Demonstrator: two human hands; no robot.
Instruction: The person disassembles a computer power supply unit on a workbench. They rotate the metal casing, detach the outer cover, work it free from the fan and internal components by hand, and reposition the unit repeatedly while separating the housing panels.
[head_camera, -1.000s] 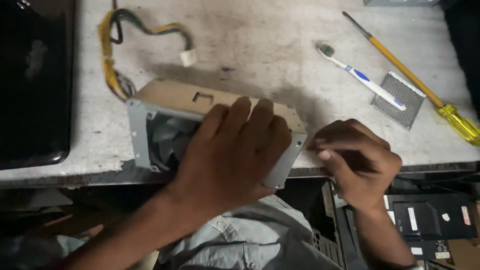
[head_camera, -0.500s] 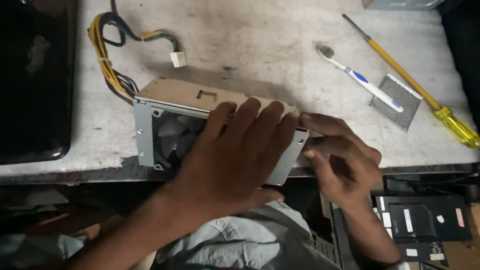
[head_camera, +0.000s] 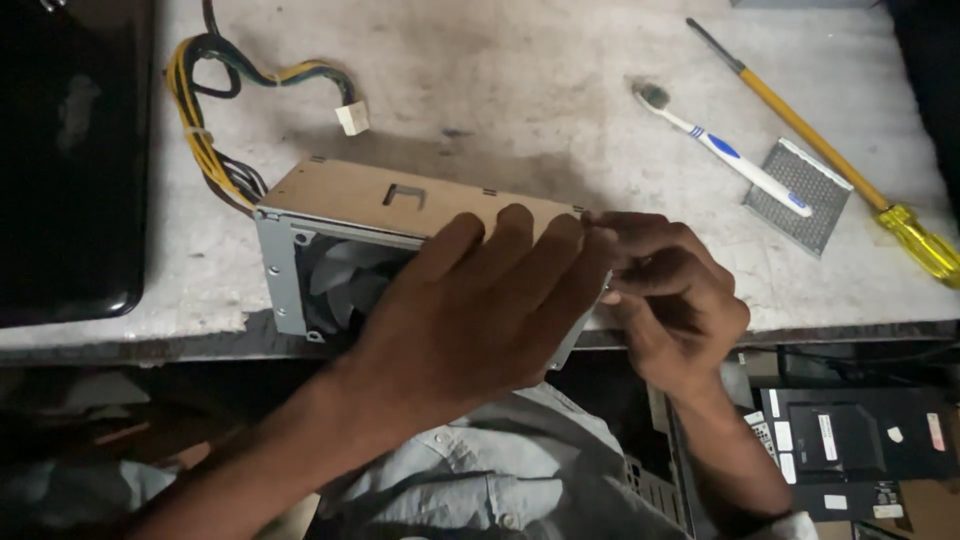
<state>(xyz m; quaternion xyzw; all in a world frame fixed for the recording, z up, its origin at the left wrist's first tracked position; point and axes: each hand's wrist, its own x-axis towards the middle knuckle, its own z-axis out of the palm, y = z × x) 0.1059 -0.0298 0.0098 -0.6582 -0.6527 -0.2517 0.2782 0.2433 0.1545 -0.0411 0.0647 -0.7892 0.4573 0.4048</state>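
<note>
The metal power supply box (head_camera: 340, 215) sits at the table (head_camera: 520, 80) front edge, its fan face overhanging; a slip could tip it off. Its tan lid looks flat, yellow-black cables (head_camera: 205, 120) trailing behind. The left hand (head_camera: 480, 310) spreads flat across it, fingers pressing; the right hand (head_camera: 670, 295) pinches its right corner.

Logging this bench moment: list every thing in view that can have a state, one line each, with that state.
Power supply box: standing on its side at the table edge, fan facing the person.
Left hand: spread flat over the fan face.
Right hand: fingers pinched at the box's right top corner.
Cable bundle: loose, white plug unconnected.
Toothbrush: lying flat.
Screwdriver: lying untouched.
Mesh grille: flat, detached.
</note>
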